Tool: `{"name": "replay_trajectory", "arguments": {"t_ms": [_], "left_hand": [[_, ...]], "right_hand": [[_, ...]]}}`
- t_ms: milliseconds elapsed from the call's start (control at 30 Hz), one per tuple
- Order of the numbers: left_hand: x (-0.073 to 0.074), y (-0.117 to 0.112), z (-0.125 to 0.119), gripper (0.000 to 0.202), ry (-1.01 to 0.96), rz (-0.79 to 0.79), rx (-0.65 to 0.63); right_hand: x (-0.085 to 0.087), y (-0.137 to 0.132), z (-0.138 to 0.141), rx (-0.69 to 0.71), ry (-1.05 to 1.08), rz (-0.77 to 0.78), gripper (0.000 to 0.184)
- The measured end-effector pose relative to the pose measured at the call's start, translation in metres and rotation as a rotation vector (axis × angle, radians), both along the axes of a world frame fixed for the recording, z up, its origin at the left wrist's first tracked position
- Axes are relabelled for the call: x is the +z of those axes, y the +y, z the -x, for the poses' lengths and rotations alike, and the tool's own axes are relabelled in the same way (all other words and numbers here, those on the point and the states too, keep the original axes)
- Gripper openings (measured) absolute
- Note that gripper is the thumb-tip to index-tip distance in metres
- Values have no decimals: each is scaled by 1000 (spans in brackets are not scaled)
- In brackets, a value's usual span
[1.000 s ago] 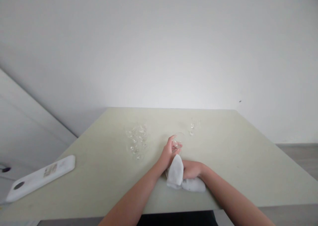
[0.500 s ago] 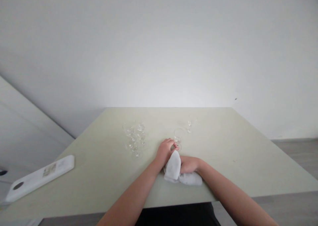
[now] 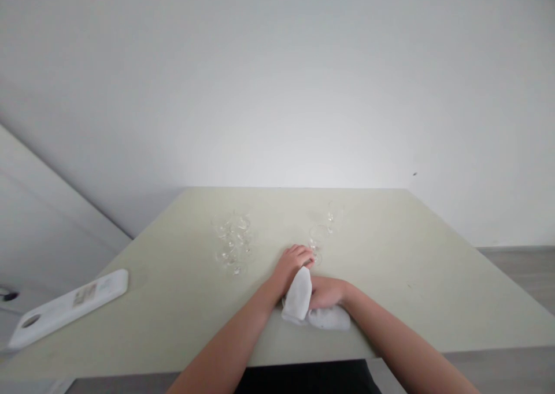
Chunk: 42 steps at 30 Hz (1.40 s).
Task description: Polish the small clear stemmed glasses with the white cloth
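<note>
Clear glass, almost lost against the pale tabletop (image 3: 173, 301), is what the left hand (image 3: 291, 265) meets: a small stemmed glass (image 3: 318, 239) stands upright just beyond the fingertips, its bowl up and its foot on the surface. The glass lies ahead of and slightly to the right of that hand, and its long axis runs straight up from the tabletop, across the line of the fingers. The left grip is curled, fingers bent toward the stem or foot; whether they actually pinch the glass or only rest against it cannot be told, since the glass is faint and the fingertips cover its base.

The right hand (image 3: 327, 293) lies closer to the body, clenched on a white cloth (image 3: 299, 296) that bunches up between the two hands and spills to the right along the tabletop. One fold of the cloth stands up against the left wrist. Of the two hands, the left is plainly the nearer to the glass; the right sits behind it, with the cloth between.

A second stemmed glass (image 3: 333, 214) stands farther back and to the right, apart from the first. A cluster of glasses (image 3: 231, 244) stands to the left, well apart from both hands. A flat white board (image 3: 65, 307) lies at the far left edge.
</note>
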<state>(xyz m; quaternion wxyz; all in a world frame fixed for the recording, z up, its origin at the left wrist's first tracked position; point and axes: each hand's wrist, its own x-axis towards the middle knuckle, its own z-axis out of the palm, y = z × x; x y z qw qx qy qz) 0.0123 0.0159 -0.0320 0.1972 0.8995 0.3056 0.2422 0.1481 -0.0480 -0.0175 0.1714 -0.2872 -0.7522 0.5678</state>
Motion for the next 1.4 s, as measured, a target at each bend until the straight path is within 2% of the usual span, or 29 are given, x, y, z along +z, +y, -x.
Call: {"name": "replay_trajectory", "arguments": {"t_ms": [233,367,533,667,833,1000,1300,1400], "left_hand": [[-6,3,-4,45,73,68,-182],[-8,10,-12,46,89,82,-250],[-7,22,-27,46,141,44,-348],[-2,24,-34,52,133,-21,-321],[5,21,-36,51,155,-30,-284],[3,22,-38,53,167,-36,-281],[0,20,-46,53,204,-73,-235],[3,22,-46,53,161,-38,-221]], "right_hand": [[-9,1,-1,-16,-49,4,33],[-5,0,-2,-32,-81,10,33],[4,2,-4,31,-164,48,33],[7,3,-4,85,-174,81,30],[12,1,-1,48,-182,73,24],[16,-1,1,31,-181,72,21],[8,2,-2,57,-87,104,37],[6,0,-3,-12,-59,148,37]]}}
